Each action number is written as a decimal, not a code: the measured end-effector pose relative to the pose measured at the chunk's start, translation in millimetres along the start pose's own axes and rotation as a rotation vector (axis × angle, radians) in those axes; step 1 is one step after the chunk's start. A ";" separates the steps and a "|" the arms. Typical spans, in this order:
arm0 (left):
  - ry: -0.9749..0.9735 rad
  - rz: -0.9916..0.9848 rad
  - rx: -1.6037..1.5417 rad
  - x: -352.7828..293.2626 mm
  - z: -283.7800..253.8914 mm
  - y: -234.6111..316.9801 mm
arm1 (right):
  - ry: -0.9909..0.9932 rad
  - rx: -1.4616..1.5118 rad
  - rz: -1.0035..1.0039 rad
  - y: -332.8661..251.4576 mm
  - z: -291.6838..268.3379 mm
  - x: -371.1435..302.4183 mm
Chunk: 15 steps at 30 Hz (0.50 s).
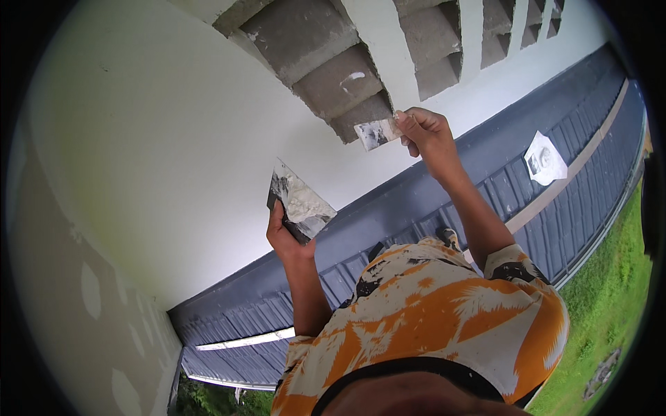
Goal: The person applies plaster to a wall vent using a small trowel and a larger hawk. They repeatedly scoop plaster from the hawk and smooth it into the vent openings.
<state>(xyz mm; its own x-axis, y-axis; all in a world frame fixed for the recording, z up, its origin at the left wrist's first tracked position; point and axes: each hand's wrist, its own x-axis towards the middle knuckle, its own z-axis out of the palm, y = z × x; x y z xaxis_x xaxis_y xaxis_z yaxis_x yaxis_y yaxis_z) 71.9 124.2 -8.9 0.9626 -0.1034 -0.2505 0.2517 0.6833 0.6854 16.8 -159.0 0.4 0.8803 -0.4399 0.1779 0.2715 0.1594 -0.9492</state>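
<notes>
My left hand (290,239) is closed around the lower edge of a dark flat plate (279,194), held tilted up before the white wall. White putty (305,201) lies in a thick layer across its face. To the right and higher, my right hand (429,139) pinches a small putty knife (374,134). Its flat blade is smeared with white and dark patches and points left, beside the lower corner of a recessed opening (357,111). I cannot tell whether the blade touches the wall. Most of the knife's handle is hidden by my fingers.
More recessed grey openings (430,48) run along the white wall (173,139). Below it slopes a dark ribbed roof (479,180), with a pale wooden strip (548,197) and a white sheet (544,159) bearing putty. Grass (603,291) lies beyond the roof edge. A patched wall (76,277) stands left.
</notes>
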 end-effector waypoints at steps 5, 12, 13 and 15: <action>0.050 -0.001 -0.028 -12.8 17.9 -5.5 | -0.041 0.196 -0.206 -4.1 43.1 -24.5; -0.020 -0.085 -0.111 5.7 8.0 -4.0 | -0.254 -0.666 -0.859 29.5 37.0 -26.7; -0.026 -0.011 -0.074 4.5 12.7 2.7 | -0.256 -0.773 -0.875 30.1 29.6 -22.8; -0.044 0.128 0.006 1.2 21.6 15.2 | -0.240 -0.609 -0.807 22.6 27.3 -19.6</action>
<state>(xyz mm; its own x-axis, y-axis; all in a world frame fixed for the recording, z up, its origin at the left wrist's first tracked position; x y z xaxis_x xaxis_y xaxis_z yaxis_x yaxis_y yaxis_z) 79.0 118.8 16.0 0.9903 -0.0470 -0.1309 0.1271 0.6887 0.7139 16.3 -122.7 -17.4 0.5967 -0.0193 0.8022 0.6307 -0.6068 -0.4837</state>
